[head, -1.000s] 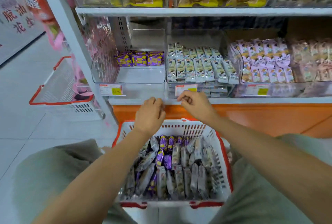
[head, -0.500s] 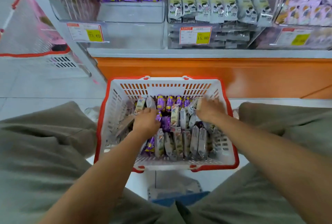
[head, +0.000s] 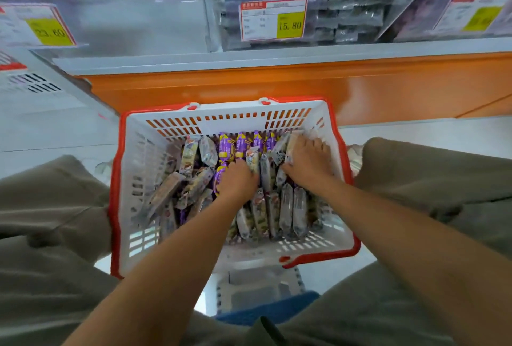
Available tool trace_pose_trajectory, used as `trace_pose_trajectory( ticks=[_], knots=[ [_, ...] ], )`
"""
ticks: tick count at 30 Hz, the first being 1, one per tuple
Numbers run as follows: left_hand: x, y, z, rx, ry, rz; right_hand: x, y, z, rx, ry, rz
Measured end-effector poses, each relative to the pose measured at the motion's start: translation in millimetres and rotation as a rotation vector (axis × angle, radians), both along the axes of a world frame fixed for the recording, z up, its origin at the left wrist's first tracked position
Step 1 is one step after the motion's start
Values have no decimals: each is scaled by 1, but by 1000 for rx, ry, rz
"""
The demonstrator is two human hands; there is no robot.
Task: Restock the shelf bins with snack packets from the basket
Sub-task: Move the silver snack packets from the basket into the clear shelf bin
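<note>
- Snack packets fill the white basket [head: 144,151], which has a red rim. Silver packets [head: 286,207] lie in rows along its near and right side, purple packets [head: 225,146] stand against its far wall, and more silver ones lie jumbled on its left side.
- Left hand [head: 238,179]: in the middle of the basket, knuckles up, fingers pushed down among the packets beside a purple one. The fingertips are buried, so I cannot tell whether it grips anything.
- Right hand [head: 307,160]: in the basket's far right corner. Its fingers curl over a bunch of silver packets with the thumb on the near side, so it is gripping them.
- Both forearms reach into the basket from its near side.
- The basket sits between two legs in olive trousers [head: 429,179], one on each side.
- Orange base panel [head: 388,82]: just beyond the basket's far wall.
- Clear shelf bins [head: 346,21]: above and beyond the basket, on the shelf over the panel. The bin straight beyond the basket holds silver packets.
- Price tag [head: 273,20] reading 15.80: on the front of that bin. More tags sit far left and far right of the basket, both blurred.
- Pale tiled floor [head: 41,129]: to the left of the basket.
</note>
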State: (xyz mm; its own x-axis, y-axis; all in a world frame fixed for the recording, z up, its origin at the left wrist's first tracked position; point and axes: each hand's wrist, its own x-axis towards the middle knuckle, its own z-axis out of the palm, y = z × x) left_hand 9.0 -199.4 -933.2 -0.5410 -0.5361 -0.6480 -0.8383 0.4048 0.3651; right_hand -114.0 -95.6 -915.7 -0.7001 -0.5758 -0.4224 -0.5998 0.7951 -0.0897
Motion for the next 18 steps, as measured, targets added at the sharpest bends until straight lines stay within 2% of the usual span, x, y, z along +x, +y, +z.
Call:
trace_pose_trajectory(
  ticks=[4,9,11,14,16,18],
  knots=[
    [-8,8,0,-29,62,83,0,5,-1,-38,-12,-25],
    [-15,9,-2,49,75,243,5,5,9,-253,-102,-85],
    [-15,4,-4,107,83,236,5,2,13,-350,-192,-102],
    [-11,-4,-3,177,191,264,3,-5,21,-480,-446,-212],
    [-6,-10,2,213,259,316,1,-8,27,-485,-600,-290],
    [-4,-12,7,236,246,284,1,-8,31,-428,-675,-306]
  ],
)
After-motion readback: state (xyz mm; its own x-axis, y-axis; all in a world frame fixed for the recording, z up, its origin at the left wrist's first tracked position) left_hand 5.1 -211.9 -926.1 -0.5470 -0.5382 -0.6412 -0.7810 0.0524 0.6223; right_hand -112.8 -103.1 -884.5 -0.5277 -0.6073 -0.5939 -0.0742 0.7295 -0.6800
